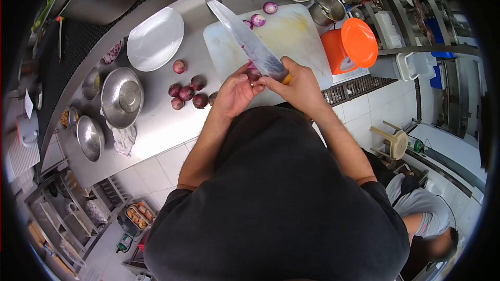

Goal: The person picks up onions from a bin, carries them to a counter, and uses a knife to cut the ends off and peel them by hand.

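Note:
My left hand (235,93) holds a red onion (253,74) in its fingertips above the near edge of the white cutting board (297,39). A large knife (242,34) with a yellow handle (287,79) is in my right hand (299,86). Its wide blade lies against the onion and points up and to the left across the board. Peeled onion pieces (258,20) rest near the board's far side, one more (270,8) beyond them. Several unpeeled red onions (186,92) sit on the steel counter left of my left hand.
A white oval plate (155,39) and steel bowls (122,98) stand at the left, beside a crumpled cloth (124,139). An orange container (336,47) with an orange lid (359,42) is right of the board. Another person (424,205) is at the lower right, near a stool (398,144).

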Motion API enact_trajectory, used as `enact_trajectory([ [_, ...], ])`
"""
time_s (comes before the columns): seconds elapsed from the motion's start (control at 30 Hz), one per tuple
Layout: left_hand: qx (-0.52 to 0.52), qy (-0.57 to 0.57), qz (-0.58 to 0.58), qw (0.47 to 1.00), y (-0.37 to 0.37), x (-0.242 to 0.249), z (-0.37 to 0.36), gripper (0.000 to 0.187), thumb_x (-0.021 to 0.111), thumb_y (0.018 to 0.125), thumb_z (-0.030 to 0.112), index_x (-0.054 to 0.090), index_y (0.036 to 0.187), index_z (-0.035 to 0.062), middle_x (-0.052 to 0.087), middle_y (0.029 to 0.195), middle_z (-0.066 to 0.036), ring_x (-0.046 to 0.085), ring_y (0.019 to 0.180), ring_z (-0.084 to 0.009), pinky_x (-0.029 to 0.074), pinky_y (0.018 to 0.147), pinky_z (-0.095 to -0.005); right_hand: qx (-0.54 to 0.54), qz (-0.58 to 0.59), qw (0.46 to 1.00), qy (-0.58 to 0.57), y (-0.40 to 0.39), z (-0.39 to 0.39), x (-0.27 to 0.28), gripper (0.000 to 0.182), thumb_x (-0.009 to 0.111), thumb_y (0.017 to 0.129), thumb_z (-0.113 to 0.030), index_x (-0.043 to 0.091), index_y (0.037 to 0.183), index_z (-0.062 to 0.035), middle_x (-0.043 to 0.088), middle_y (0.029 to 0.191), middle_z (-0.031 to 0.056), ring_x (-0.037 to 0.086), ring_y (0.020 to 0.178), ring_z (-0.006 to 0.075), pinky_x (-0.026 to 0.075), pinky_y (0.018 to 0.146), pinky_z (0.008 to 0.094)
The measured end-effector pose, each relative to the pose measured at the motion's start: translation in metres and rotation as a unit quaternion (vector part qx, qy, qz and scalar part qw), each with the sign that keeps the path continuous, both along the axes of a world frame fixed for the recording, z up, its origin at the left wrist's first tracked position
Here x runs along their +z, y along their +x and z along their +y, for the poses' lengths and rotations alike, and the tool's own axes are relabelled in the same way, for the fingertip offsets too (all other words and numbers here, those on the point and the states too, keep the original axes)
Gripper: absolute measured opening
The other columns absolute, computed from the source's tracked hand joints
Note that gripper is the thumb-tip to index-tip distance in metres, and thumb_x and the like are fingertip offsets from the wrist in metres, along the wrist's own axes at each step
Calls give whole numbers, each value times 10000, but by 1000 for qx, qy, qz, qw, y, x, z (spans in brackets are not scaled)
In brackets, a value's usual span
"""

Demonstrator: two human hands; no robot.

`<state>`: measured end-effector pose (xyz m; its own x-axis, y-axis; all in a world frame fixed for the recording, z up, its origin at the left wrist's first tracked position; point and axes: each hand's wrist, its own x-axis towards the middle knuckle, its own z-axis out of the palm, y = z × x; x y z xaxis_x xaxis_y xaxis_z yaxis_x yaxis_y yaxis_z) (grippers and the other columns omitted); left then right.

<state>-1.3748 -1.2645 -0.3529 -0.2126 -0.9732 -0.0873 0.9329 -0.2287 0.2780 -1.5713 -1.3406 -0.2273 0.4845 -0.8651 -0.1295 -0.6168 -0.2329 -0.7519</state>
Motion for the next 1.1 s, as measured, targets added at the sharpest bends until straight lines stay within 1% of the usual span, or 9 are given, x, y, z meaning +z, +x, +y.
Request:
enact_trajectory([
  [0.23,7,3,-9,1000,-5,10,0,437,596,1037,100,572,1464,14,720,1279,-131,708,1179,-269,566,1041,-444,-23,15,999,-24,0,1,0,568,939,855,-430,550,871,-17,614,617,110,524,543,159,476,546,351],
  [0.33,10,5,-12,1000,-6,13,1,451,600,1035,102,556,1471,0,718,1287,-139,709,1185,-267,571,1037,-442,-20,9,999,-50,-4,-1,-5,576,941,849,-438,547,866,-19,610,609,116,525,531,178,477,544,355],
  [0.43,-1,-7,-38,999,-3,13,-1,457,593,1035,86,546,1481,1,713,1308,-144,710,1195,-267,577,1035,-439,-14,32,998,-50,-5,-1,1,585,943,843,-445,544,860,-19,608,606,129,532,526,196,479,545,359],
  [0.53,12,-20,-49,999,-4,11,-1,447,578,1040,61,546,1483,3,710,1319,-149,712,1199,-268,581,1042,-435,1,33,997,-66,-7,-1,0,594,944,839,-453,539,851,-18,607,606,134,528,522,214,480,545,360],
  [0.63,11,-31,-65,997,-3,11,-1,442,564,1061,34,536,1501,5,694,1351,-152,699,1227,-262,577,1058,-436,-5,44,997,-70,-9,0,-3,593,942,841,-461,553,856,-14,603,601,126,527,524,191,477,542,355],
  [0.73,12,-30,-132,991,-3,15,-1,462,578,1077,25,508,1533,4,655,1409,-145,682,1256,-250,569,1071,-431,-20,32,999,-28,-11,-2,-1,623,901,831,-569,589,840,-30,672,648,166,699,616,371,532,579,436],
  [0.83,19,-36,-183,982,-4,17,1,499,597,1081,20,474,1564,2,616,1451,-133,667,1275,-238,562,1080,-425,-25,22,999,-40,-12,-2,-6,585,935,846,-478,590,832,-5,606,593,114,520,528,133,463,526,343],
  [0.93,10,-31,-200,979,-4,21,1,504,623,1080,35,472,1560,5,603,1457,-123,671,1263,-232,556,1086,-421,-26,38,997,-59,-10,-2,-6,582,933,847,-476,592,792,-8,603,578,111,509,503,150,454,511,351],
  [1.1,5,-22,-235,972,-1,16,1,422,640,1095,79,509,1493,25,617,1420,-115,679,1243,-227,565,1075,-413,-33,20,992,-120,-10,0,-15,569,926,854,-466,596,760,-12,591,562,117,489,472,188,439,493,360],
])
